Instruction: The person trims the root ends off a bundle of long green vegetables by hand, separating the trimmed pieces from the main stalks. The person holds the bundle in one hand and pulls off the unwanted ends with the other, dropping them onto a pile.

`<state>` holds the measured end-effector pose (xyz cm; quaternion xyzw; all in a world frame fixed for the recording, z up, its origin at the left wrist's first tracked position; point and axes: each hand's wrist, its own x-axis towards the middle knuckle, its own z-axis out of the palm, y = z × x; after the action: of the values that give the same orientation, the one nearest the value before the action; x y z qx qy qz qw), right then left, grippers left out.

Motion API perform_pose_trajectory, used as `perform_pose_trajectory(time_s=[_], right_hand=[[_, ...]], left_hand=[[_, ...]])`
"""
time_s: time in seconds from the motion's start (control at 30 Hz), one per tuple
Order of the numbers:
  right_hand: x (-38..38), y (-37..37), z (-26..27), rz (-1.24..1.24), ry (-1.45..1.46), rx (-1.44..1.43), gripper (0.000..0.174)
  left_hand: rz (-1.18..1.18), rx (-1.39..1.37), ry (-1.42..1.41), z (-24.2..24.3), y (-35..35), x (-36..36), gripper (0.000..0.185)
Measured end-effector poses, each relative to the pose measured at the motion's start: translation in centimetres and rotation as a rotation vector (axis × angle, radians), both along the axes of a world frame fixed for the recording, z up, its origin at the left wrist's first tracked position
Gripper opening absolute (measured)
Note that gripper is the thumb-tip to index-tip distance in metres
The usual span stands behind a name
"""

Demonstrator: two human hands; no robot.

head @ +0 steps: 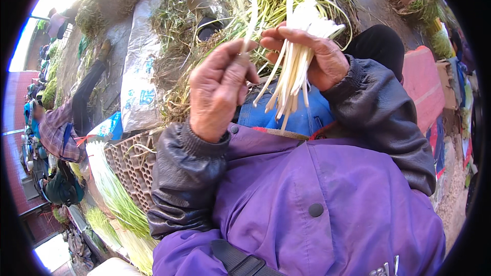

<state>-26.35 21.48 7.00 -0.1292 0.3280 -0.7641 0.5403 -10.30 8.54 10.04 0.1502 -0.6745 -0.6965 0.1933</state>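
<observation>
My left hand (218, 90) is raised in front of my chest and pinches one pale, thin vegetable stalk (252, 23) between thumb and fingers. The stalk's upper end bends over to the left. To its right, my right hand (324, 59) holds a loose bundle of white-stemmed green vegetable stalks (293, 71). Their pale ends hang down over my blue-covered lap (261, 117), while other parts arch away from me. Beyond both hands lies a heap of loose yellow-green leaves (264, 2).
Trimmed, withered greens (172, 46) lie around a shoe (207, 27) on a white plastic sheet (134, 80). At left, a tied bundle of greens (115, 188) rests beside perforated brown blocks (130, 168). A person in a checked shirt (57, 132) is farther left. A pink slab-like thing (424, 84) stands at right.
</observation>
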Motion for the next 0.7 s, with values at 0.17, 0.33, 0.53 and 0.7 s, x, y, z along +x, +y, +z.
perform_pose_trajectory(time_s=[0.17,0.33,0.53,0.7], right_hand=[[0.9,-0.2,-0.6,0.079,0.009,0.065,0.038],[1.1,-0.2,-0.6,-0.004,0.010,0.017,0.038],[-0.7,0.1,-0.7,-0.020,0.062,-0.068,0.032],[-2.6,0.6,0.0,-0.094,-0.017,-0.189,0.034]], left_hand=[[-0.033,-0.016,-0.107,-1.9,1.3,0.0,0.020],[-0.031,-0.195,-0.112,-1.5,2.0,-0.2,0.019],[0.041,-0.305,-0.202,-3.8,-1.7,3.3,0.020],[0.356,-1.111,-0.301,-6.6,-8.4,7.1,0.022]])
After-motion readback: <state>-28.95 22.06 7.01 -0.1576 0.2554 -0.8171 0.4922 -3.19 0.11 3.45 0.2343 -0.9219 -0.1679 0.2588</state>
